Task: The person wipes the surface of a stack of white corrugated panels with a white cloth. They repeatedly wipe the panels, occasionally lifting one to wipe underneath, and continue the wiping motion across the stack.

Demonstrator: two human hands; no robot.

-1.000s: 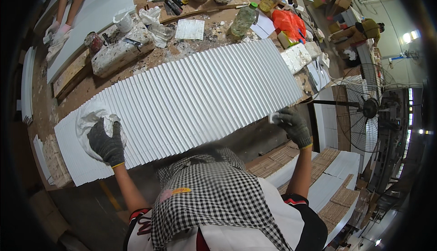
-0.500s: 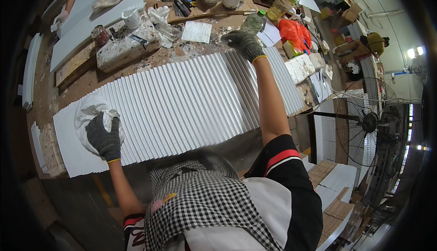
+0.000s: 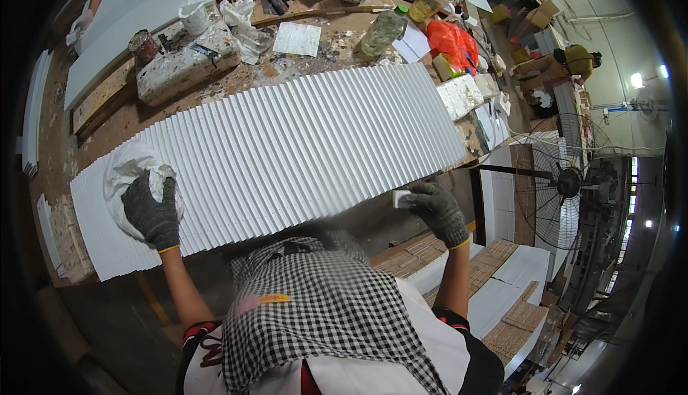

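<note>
- My left hand (image 3: 152,212), in a dark knit glove with a yellow cuff, presses down on a crumpled white cloth (image 3: 125,173), fingers curled into it.
- That cloth lies on the near left end of a long white fluted panel (image 3: 287,144), touching its ridges.
- The panel stretches across the table (image 3: 115,126) from near left to far right, its ribs running across its width; its near edge overhangs the table's front.
- My right hand (image 3: 437,212), gloved the same way, is closed around a small pale block (image 3: 401,198), held right at the panel's near right edge.
- I cannot tell whether the block actually touches the panel edge or sits just beside it.
- Beyond the panel, on the far left of the table, I see a paint-smeared whitish slab (image 3: 183,69) with a dark jar (image 3: 143,45) and a white cup (image 3: 193,16) near it.
- Farther back, about the middle, a sheet of white paper (image 3: 296,38) lies flat, and a clear plastic bottle with a green cap (image 3: 380,31) lies tilted just to its right.
- An orange bag (image 3: 451,40) sits at the far right of the table, with a white foam block (image 3: 460,95) just nearer, beside the panel's right end.
- Off the table on the right stands a large floor fan (image 3: 566,183).
- Another person's hand (image 3: 82,21) rests on a white board (image 3: 122,22) at the far left.
- A black and white checked cloth (image 3: 322,316) hangs over my chest at the near edge.
</note>
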